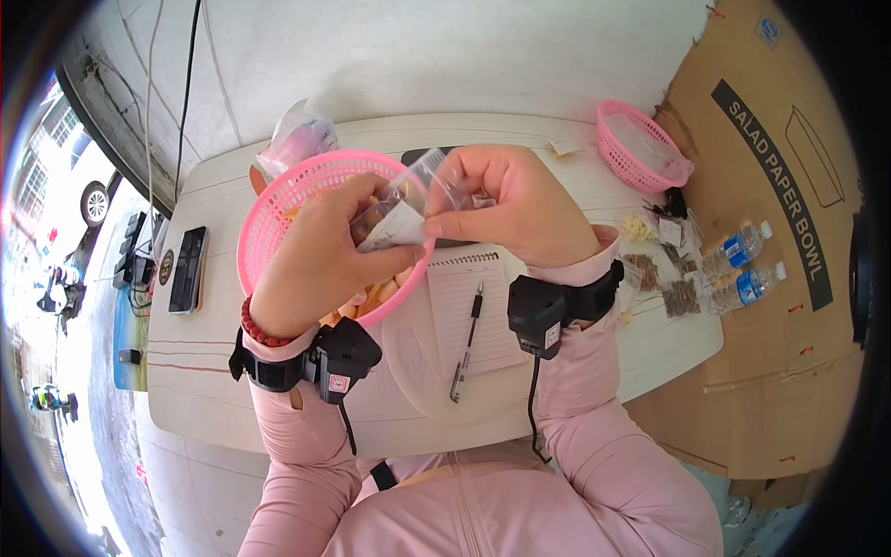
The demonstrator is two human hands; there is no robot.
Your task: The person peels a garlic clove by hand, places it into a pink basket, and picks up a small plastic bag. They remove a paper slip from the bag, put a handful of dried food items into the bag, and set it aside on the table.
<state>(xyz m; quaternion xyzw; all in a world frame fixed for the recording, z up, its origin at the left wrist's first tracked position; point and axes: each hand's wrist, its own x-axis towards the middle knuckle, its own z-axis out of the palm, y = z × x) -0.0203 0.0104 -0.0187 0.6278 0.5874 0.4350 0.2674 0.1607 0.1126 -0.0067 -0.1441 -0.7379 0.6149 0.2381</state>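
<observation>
A small clear plastic bag (397, 215) with a white label is held between my two hands, above the right side of a pink basket (269, 209). My left hand (320, 246) grips the bag's lower left part, thumb and fingers closed round it. The fingers of my right hand (506, 204) pinch the bag's upper right edge. Something brownish shows inside the bag, too small to name. Pale yellow and orange pieces (376, 299) lie in the basket, partly hidden by my left hand and the bag.
A spiral notepad (445, 306) with a pen (471, 339) lies before me. At left is a phone (188, 269). On the right are filled bags (682, 297), two water bottles (747, 286) and another pink basket (626, 153). A large cardboard sheet (733, 381) borders the table.
</observation>
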